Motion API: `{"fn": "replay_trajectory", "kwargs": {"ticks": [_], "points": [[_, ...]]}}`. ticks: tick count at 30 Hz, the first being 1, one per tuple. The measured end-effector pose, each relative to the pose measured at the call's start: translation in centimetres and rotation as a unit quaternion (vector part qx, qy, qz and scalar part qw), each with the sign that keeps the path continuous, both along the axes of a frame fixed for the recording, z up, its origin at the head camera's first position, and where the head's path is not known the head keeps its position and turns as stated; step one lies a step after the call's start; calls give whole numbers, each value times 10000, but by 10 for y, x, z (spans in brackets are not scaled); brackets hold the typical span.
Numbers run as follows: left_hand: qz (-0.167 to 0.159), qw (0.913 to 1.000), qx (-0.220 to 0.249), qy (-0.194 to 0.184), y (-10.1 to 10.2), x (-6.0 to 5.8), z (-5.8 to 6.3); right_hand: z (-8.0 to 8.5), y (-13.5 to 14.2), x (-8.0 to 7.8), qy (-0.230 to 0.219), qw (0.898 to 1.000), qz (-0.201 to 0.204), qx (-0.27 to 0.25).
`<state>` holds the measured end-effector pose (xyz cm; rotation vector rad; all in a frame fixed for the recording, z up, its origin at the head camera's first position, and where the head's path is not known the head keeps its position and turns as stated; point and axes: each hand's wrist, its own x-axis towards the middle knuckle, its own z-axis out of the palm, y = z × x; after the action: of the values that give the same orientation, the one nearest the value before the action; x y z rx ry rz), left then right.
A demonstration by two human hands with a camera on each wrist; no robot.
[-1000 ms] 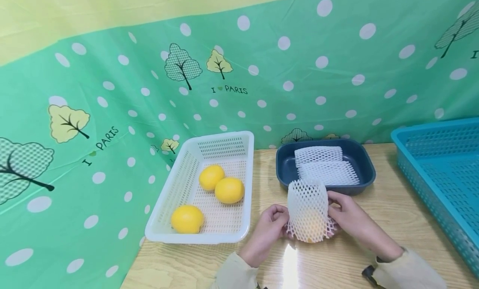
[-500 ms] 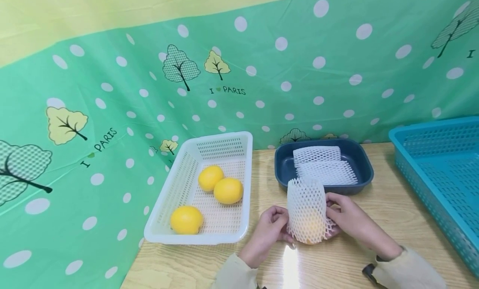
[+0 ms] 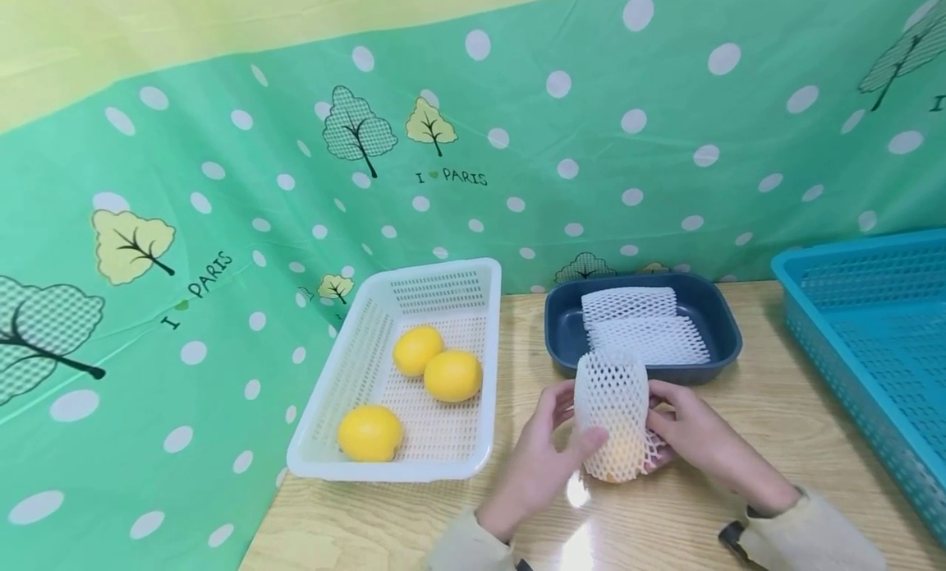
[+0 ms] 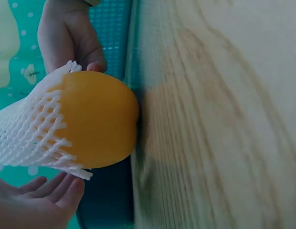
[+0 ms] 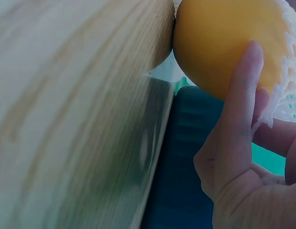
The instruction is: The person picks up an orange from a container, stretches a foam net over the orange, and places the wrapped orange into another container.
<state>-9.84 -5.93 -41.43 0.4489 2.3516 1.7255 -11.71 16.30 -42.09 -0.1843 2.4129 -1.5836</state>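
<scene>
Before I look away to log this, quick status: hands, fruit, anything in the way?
Right hand pinches foam net. Left hand beside net, contact unclear. Yellow-orange fruit partly sleeved, lower end bare. Dark tray close behind; no obstruction seen.

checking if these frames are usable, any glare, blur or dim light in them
Head view: bright, white glare on the table near the netted fruit; left wrist view: dimmer, wood grain soft toward the right; right wrist view: also dim, with a dark patch, perhaps a reflection, on the wood.

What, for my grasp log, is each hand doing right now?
Left hand: open, at the net.
Right hand: closed, pinching the net by its edge.
</scene>
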Motion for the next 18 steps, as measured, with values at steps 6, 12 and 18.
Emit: {"fn": "replay_trajectory", "kwargs": {"ticks": [6,12,18], "points": [[-176,9988,-445,88,3,4,-3,2,0,1,-168,9998,30,-57],[-171,9981,-558,189,2,4,-5,9,5,2,484,9968,284,572],[-294,9970,-653,309,1,3,-4,15,20,4,1690,9784,909,773]]}}
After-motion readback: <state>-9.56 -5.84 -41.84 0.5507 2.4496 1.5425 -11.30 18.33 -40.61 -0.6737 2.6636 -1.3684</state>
